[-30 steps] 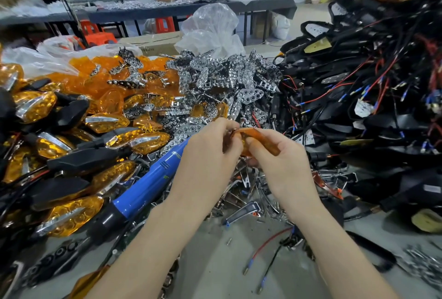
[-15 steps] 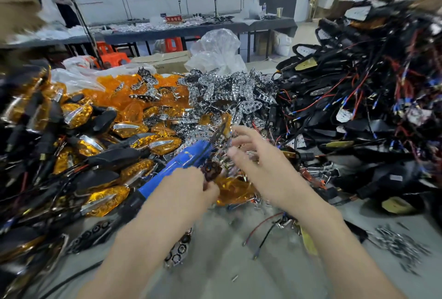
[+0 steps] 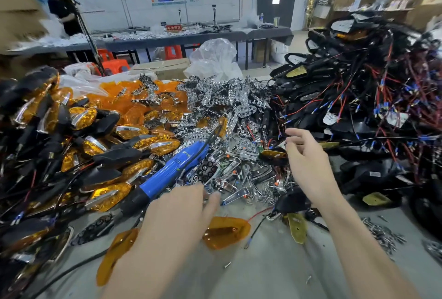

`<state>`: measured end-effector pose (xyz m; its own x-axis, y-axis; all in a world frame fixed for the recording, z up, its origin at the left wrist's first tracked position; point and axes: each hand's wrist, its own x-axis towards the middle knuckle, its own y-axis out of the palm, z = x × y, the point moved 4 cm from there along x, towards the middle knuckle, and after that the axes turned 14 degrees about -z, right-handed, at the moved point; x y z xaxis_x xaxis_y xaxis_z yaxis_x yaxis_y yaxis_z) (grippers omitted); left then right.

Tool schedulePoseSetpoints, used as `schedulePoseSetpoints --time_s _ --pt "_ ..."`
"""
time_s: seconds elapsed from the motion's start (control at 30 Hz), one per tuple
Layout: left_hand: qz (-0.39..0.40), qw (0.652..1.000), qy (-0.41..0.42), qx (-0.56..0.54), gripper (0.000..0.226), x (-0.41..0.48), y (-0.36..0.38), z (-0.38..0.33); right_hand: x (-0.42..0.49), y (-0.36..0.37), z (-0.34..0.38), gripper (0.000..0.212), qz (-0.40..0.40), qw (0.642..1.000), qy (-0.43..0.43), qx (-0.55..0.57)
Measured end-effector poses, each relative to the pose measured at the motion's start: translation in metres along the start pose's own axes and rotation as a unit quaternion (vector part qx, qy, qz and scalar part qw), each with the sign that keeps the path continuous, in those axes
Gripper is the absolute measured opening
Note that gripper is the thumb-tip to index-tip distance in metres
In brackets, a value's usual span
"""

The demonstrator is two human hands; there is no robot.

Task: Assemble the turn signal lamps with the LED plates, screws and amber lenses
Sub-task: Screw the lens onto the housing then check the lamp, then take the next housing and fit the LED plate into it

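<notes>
The fingers (image 3: 213, 199) of the left hand (image 3: 181, 217) are stretched forward and relaxed, gripping nothing; their tips reach the near edge of the scattered chrome parts (image 3: 241, 179). The right hand (image 3: 308, 162) hovers farther off and to the right, its fingers (image 3: 294, 132) spread and loosely bent, also empty, beside the black housings (image 3: 358, 112).

Just right of the left hand an amber lens (image 3: 228, 231) lies flat on the table (image 3: 263, 272). Its long axis runs left to right, the right end tilted slightly far, and its left end is hidden under the hand. A second amber lens (image 3: 117, 253) lies left of the left wrist, long axis running from near left to far right.

A blue screwdriver (image 3: 172, 169) lies diagonally beyond the left hand, its black nose pointing near left and its cable end far right.

Farther out, finished lamps (image 3: 102, 155) are heaped on the left, loose amber lenses and chrome LED plates (image 3: 227, 102) at the far middle, and the wired black housings on the right. Screws (image 3: 385, 235) lie scattered near the right forearm.
</notes>
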<state>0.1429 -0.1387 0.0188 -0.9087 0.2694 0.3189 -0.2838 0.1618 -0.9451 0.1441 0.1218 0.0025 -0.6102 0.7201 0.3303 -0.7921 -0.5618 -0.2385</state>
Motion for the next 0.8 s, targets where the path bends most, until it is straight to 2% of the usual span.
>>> schedulePoseSetpoints --time_s 0.13,0.27,0.33,0.6,0.73,0.8 --pt "-0.029 0.996 0.048 -0.063 0.032 0.029 0.001 -0.024 0.004 0.008 -0.009 0.034 0.033 0.991 -0.041 -0.123" --pt "-0.018 0.989 0.081 -0.125 0.028 0.056 0.017 -0.049 0.007 0.018 -0.020 0.036 0.065 0.979 -0.056 -0.188" --pt "-0.016 0.985 0.098 -0.139 0.026 0.068 0.027 -0.060 0.008 0.021 -0.024 0.034 0.056 0.973 -0.073 -0.212" --pt "-0.001 0.966 0.132 -0.220 0.034 0.112 0.054 -0.095 0.014 0.020 -0.035 0.030 0.044 0.973 -0.099 -0.204" --pt "-0.007 0.962 0.151 -0.230 0.018 0.117 0.067 -0.108 0.016 0.018 -0.040 0.037 0.046 0.975 -0.105 -0.188" --pt "-0.005 0.959 0.145 -0.243 0.019 0.117 0.071 -0.110 0.016 0.017 -0.042 0.038 0.036 0.980 -0.093 -0.171"
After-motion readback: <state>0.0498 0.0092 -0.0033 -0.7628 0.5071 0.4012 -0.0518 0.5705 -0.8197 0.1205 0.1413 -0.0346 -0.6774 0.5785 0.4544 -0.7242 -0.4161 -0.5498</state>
